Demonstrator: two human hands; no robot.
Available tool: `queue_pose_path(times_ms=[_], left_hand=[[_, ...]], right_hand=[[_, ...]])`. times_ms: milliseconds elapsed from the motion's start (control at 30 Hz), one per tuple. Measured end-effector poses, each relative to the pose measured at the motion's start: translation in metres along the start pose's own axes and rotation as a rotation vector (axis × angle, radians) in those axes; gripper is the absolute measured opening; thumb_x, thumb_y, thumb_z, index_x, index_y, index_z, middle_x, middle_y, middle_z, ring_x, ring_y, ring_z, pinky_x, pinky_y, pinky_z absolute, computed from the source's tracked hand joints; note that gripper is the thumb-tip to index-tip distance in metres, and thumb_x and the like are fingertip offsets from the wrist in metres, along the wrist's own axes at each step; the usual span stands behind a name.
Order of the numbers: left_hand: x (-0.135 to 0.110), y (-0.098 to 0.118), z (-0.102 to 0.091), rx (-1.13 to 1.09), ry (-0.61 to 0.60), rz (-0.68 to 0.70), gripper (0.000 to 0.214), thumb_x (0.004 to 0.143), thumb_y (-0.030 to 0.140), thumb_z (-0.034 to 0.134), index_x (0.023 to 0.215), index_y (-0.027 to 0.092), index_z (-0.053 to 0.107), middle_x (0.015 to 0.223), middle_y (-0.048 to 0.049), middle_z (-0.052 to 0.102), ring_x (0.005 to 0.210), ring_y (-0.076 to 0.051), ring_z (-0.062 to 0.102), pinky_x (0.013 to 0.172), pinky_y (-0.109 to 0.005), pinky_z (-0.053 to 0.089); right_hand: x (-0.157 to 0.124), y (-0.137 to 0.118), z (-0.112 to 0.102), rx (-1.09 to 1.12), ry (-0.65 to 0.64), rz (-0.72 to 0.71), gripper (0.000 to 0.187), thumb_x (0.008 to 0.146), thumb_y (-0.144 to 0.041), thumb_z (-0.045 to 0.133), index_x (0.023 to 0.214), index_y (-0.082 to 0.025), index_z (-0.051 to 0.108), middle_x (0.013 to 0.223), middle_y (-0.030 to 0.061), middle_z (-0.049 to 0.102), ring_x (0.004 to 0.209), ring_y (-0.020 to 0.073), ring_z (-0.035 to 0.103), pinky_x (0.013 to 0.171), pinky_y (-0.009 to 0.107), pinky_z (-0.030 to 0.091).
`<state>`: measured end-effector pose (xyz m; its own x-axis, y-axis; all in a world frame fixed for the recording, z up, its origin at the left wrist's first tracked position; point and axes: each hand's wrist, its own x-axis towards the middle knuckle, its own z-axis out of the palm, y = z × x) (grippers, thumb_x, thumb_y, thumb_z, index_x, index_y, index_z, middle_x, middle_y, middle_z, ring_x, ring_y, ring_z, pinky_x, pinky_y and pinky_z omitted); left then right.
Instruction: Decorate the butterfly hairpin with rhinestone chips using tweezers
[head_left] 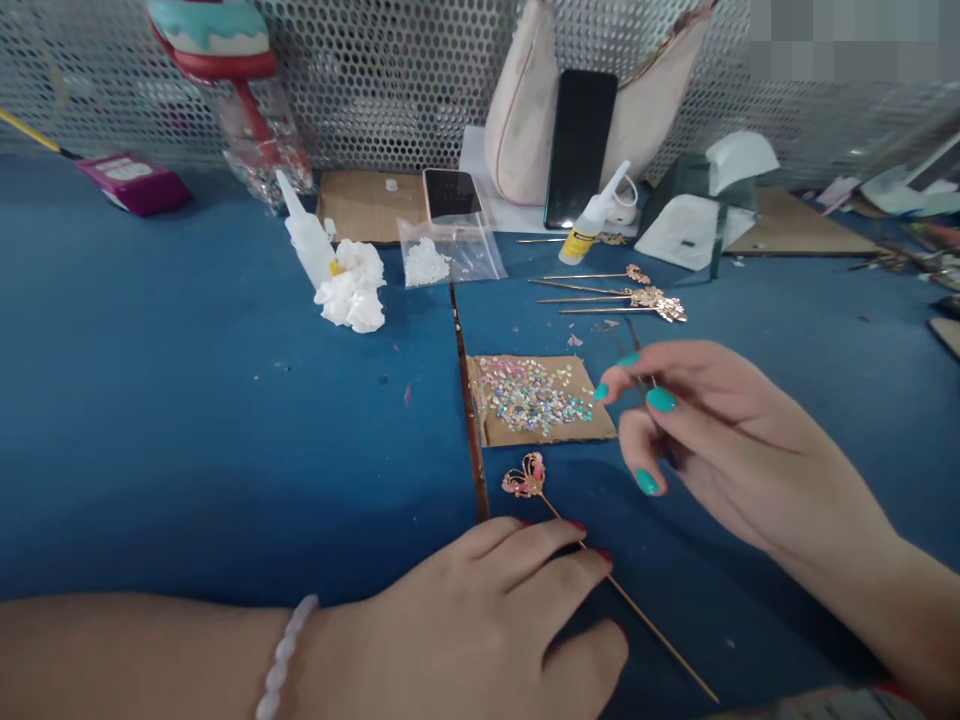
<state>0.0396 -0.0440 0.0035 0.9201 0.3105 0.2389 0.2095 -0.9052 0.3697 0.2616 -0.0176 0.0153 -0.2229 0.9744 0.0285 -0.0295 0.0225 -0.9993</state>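
Note:
My left hand (480, 620), wearing a beaded bracelet (282, 655), lies low over the table. Its fingertips press on the thin stick of a gold hairpin (652, 625), partly covering it. The hairpin's butterfly-like head (526, 478), with pink parts, points away from me. To the right, my right hand (720, 440) pinches fine metal tweezers (636, 345) between thumb and fingers, tips facing forward. Whether the tips hold anything is too small to tell. Just left of them, a cardboard piece (495, 432) carries many small shiny, coloured chips (536, 395).
Behind the cardboard lie several gold hairpins (637, 298), a yellow-labelled glue bottle (581, 240) and a small bag of white beads (427, 262). Another white bottle (304, 235) rests by crumpled tissue (352, 290). A phone (581, 150) leans against a pale bag (521, 110).

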Motion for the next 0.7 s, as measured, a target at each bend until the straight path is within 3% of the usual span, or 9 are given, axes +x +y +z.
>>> queue_pose_path(times_ms=[67, 167, 300, 400, 533, 633, 700], left_hand=[[0.0, 0.001, 0.003, 0.016, 0.017, -0.016, 0.031, 0.1, 0.018, 0.035, 0.104, 0.018, 0.066, 0.126, -0.0067, 0.06, 0.12, -0.024, 0.053, 0.097, -0.036, 0.046], [-0.001, 0.001, 0.006, 0.022, 0.035, -0.025, 0.032, 0.1, 0.018, 0.036, 0.101, 0.019, 0.067, 0.126, -0.0062, 0.061, 0.12, -0.023, 0.053, 0.098, -0.035, 0.045], [-0.002, -0.003, 0.005, 0.007, 0.064, 0.01, 0.041, 0.101, 0.014, 0.027, 0.103, 0.02, 0.067, 0.121, -0.002, 0.064, 0.114, -0.019, 0.055, 0.101, -0.033, 0.041], [-0.001, -0.006, 0.006, -0.017, 0.067, 0.033, 0.044, 0.101, 0.014, 0.024, 0.103, 0.02, 0.067, 0.118, -0.0018, 0.065, 0.112, -0.019, 0.055, 0.099, -0.032, 0.042], [0.0, -0.008, 0.012, -0.044, 0.072, 0.002, 0.045, 0.102, 0.011, 0.023, 0.101, 0.021, 0.067, 0.118, 0.0005, 0.065, 0.114, -0.018, 0.054, 0.099, -0.032, 0.041], [-0.001, -0.009, 0.017, -0.042, 0.049, -0.013, 0.043, 0.101, 0.01, 0.023, 0.109, 0.018, 0.064, 0.126, 0.0012, 0.061, 0.121, -0.016, 0.049, 0.103, -0.031, 0.039], [-0.002, -0.009, 0.018, -0.041, 0.047, -0.002, 0.042, 0.102, 0.012, 0.022, 0.117, 0.016, 0.061, 0.132, 0.0015, 0.057, 0.125, -0.016, 0.045, 0.104, -0.029, 0.039]], right_hand=[[-0.002, -0.003, 0.0, 0.084, -0.056, -0.007, 0.02, 0.094, -0.022, 0.046, 0.103, -0.027, 0.064, 0.102, 0.0022, 0.062, 0.059, 0.0089, 0.063, 0.05, 0.024, 0.049], [-0.005, -0.004, 0.0, 0.161, -0.18, 0.004, 0.02, 0.094, -0.025, 0.047, 0.108, -0.027, 0.061, 0.09, 0.0031, 0.066, 0.061, 0.014, 0.066, 0.052, 0.027, 0.052], [-0.011, -0.003, 0.002, -0.176, -0.217, -0.051, 0.008, 0.089, -0.034, 0.058, 0.094, -0.028, 0.056, 0.067, -0.0027, 0.058, 0.052, 0.0088, 0.054, 0.045, 0.021, 0.042], [-0.013, -0.002, 0.004, -0.423, -0.27, -0.11, 0.018, 0.089, -0.044, 0.055, 0.081, -0.028, 0.057, 0.062, -0.003, 0.056, 0.049, 0.0084, 0.05, 0.044, 0.021, 0.039], [-0.011, 0.002, 0.005, -0.424, -0.255, -0.014, 0.016, 0.097, -0.039, 0.041, 0.11, -0.039, 0.05, 0.063, -0.0046, 0.059, 0.05, 0.0089, 0.054, 0.044, 0.018, 0.042], [-0.01, 0.004, 0.002, -0.447, -0.373, -0.031, 0.016, 0.096, -0.036, 0.044, 0.11, -0.038, 0.05, 0.069, -0.0027, 0.061, 0.054, 0.0106, 0.058, 0.05, 0.019, 0.048], [-0.01, 0.005, 0.002, -0.445, -0.378, -0.031, 0.017, 0.094, -0.041, 0.046, 0.109, -0.038, 0.052, 0.074, -0.0013, 0.063, 0.056, 0.0118, 0.059, 0.048, 0.021, 0.048]])
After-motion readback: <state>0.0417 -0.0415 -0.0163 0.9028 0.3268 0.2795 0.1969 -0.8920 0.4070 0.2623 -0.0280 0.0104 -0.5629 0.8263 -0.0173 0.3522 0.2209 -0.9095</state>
